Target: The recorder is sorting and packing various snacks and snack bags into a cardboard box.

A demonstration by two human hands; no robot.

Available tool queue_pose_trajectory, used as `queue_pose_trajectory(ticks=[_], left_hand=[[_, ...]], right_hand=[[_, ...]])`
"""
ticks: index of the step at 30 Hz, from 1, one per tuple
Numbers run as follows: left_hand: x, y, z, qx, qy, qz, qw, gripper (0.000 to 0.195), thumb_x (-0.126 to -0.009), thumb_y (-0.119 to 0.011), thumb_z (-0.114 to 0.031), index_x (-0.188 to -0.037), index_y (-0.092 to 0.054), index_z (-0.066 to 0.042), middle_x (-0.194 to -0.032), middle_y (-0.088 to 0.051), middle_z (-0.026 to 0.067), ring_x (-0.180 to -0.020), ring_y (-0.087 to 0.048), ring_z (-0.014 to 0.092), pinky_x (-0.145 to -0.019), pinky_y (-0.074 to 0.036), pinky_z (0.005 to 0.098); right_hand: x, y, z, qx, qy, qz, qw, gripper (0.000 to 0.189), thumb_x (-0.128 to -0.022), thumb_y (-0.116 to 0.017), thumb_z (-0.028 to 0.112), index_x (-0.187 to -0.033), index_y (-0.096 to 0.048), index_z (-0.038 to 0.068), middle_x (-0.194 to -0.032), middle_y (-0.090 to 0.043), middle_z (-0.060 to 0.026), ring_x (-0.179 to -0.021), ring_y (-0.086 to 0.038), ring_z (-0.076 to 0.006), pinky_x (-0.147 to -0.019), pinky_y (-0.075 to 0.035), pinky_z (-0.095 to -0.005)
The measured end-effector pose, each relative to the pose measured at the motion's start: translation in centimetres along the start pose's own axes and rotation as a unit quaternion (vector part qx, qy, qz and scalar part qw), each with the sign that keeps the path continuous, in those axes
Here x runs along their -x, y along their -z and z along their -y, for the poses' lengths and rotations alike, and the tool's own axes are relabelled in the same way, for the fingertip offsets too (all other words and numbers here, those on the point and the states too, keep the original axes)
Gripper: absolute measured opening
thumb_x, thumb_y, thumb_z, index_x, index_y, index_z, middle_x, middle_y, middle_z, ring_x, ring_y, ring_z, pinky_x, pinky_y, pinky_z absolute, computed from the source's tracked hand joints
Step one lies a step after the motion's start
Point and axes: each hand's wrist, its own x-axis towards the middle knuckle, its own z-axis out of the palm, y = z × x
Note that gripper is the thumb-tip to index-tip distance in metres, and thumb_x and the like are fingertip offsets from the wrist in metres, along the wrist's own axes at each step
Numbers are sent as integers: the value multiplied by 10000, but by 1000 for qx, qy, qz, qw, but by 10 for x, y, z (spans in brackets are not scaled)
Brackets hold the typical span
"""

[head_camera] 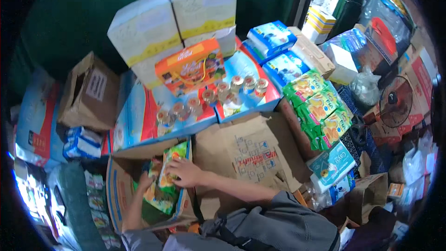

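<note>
An open cardboard carton (115,184) stands in front of me, with green and orange snack packets (158,200) inside. My right hand (184,173) reaches in from the right and grips an upright green snack packet (178,150) near the carton's right wall. My left hand (145,181) is inside the carton beside the packets; its fingers are partly hidden, and whether it grips one cannot be told. A flattened cardboard flap (244,153) lies to the right of the carton.
Small glass jars (209,96) stand on blue and red cartons (139,111), before an orange box (191,66) and large white boxes (202,7). Green biscuit packs (318,106) and a teal tissue pack (331,165) lie at right. A brown box (92,97) stands at left.
</note>
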Motion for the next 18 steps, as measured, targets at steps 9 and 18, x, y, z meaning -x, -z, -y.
queue_pose_trajectory(ticks=[9, 18], left_hand=[[43, 20, -78, -406, -103, -87, 904, 294, -917, -601, -118, -1200, -675, -92, -961, -715, 282, -886, -705, 474, -770, -574, 567], [104, 79, -172, -422, -339, -188, 819, 223, -884, -598, -87, -1077, -710, -86, -1220, -720, 116, -1149, -684, 328, -1005, -527, 482]], right_hand=[[0, -10, -8, -26, -16, 24, 999, 368, -856, -747, 261, -1192, -647, 149, -1340, -592, -93, -1330, -510, -361, -1129, -418, -497], [2, 6, 3, -23, -60, 4, 998, 799, -953, -698, 430, -1621, -349, 165, -1433, -553, -209, -1349, -507, -426, -1161, -383, -552]])
